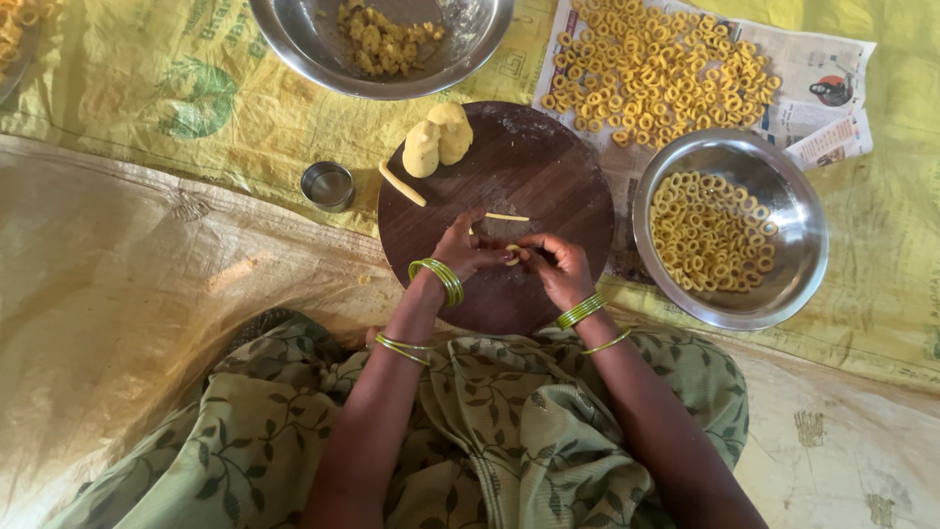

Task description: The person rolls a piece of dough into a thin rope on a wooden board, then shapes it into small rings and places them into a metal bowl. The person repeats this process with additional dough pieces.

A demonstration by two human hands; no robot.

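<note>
Yellow sheeting is covering the floor, round board (548, 167) lying on it. Left hand (468, 248) and right hand (560, 266) are meeting over the board, both pinching a small dough piece (511, 256) between fingertips. Dough lump (438, 139) is sitting at the board's far edge. Bowl (798, 220) of rings is resting just right.

Matt wooden board (548, 167), glossy steel bowl (805, 235), soft matt dough (438, 140).

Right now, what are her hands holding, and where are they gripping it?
A small yellow dough strip, pinched at its ends between the fingertips of the left hand and right hand, over the round wooden board.
</note>
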